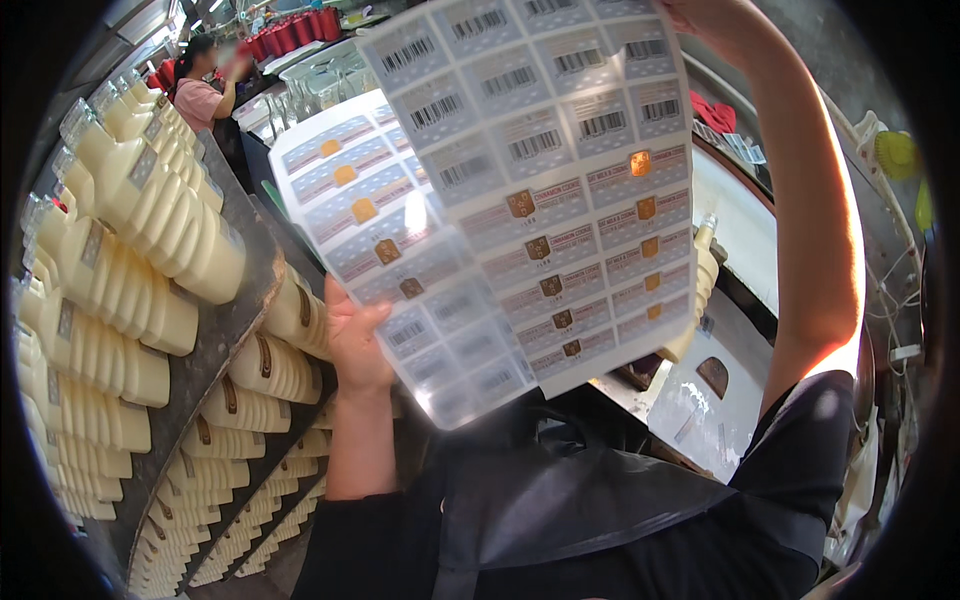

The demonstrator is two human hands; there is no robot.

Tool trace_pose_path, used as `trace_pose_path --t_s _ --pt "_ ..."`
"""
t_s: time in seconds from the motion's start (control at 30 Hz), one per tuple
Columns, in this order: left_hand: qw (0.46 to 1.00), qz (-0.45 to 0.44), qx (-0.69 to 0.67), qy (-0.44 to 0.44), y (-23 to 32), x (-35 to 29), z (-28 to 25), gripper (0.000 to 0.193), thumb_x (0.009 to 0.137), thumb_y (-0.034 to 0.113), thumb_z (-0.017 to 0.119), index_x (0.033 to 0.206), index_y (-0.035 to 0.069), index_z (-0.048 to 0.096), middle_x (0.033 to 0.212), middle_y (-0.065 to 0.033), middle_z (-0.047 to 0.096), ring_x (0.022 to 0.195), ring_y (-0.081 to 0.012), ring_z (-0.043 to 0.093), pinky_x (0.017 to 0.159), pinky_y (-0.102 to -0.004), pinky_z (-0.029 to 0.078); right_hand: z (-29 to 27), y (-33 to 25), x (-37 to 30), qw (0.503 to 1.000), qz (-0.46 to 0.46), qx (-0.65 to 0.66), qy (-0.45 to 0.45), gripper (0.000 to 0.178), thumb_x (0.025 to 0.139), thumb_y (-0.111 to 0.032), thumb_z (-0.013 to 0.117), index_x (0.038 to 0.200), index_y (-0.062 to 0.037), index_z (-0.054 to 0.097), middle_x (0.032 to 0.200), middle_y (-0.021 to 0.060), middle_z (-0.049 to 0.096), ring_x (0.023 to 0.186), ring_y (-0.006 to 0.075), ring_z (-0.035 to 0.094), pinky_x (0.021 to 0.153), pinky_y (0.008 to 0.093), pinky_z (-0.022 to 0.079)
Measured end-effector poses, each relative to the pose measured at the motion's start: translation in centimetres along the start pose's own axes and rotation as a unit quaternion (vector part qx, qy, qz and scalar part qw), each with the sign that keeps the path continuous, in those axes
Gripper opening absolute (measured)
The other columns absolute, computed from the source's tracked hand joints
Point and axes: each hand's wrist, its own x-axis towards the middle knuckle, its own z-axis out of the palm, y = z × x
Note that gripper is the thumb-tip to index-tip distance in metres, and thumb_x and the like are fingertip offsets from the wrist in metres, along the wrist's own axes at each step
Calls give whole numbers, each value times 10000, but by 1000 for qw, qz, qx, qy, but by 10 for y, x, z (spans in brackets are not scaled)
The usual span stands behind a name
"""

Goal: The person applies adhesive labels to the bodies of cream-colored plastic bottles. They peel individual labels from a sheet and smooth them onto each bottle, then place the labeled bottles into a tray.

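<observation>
In front of me hang two overlapping sheets of printed labels, with barcodes and small gold or brown emblems. My left hand [355, 345] pinches the lower left edge of the left label sheet [345, 215], its thumb lying over the front. Raised at the upper right, my right hand [708, 22] is closed on the top corner of the larger label sheet [560, 180]. That sheet covers part of the left one. Light shines through both of them. Behind their right edge, a cream bottle [704, 265] is partly hidden.
Many cream bottles [165, 205] stand in rows along dark-edged shelves [215, 340] on the left. A co-worker in a pink shirt [196, 103] stands at the back, near red bottles [295, 35] and clear glass bottles [290, 105]. A pale worktop [740, 385] lies on the right.
</observation>
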Motion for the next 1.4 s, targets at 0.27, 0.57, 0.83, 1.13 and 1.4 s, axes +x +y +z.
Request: trace_pose_path --t_s 0.27,0.57,0.83,1.13,1.4 --pt "997 -40 -40 -58 -13 -23 -11 665 811 -55 467 1469 38 454 1405 -172 582 1303 -308 572 1120 -475 451 36 23 -12 990 88 -85 70 192 938 -248 723 973 -65 771 869 12 725 789 88 632 698 266 501" --pt "997 -59 -45 1 -26 -24 -19 647 790 -60 436 1432 16 470 1381 -170 590 1296 -309 575 1124 -469 454 22 47 -11 992 102 -27 73 190 951 -229 717 984 -47 762 873 28 730 776 100 656 733 287 532" --pt "996 -69 -22 45 -24 -19 -27 567 815 -82 437 1374 -10 499 1335 -184 617 1235 -300 617 1077 -441 496 11 18 -25 998 50 25 -41 192 935 -170 724 1024 -1 734 886 48 724 793 120 668 738 265 543" --pt "988 -95 96 -71 28 -14 -14 584 825 -70 501 1408 -44 512 1337 -174 638 1220 -277 630 1076 -411 473 88 -93 -74 811 -2 -569 -138 168 920 -135 654 942 -5 758 883 101 736 819 181 698 805 307 551" --pt "977 -111 177 -36 61 -36 2 583 814 -42 546 1393 -81 488 1299 -193 640 1175 -291 641 1068 -417 468 112 -6 -112 808 -267 -525 -32 204 924 -223 670 1025 -60 741 1016 81 748 894 179 729 741 325 579"
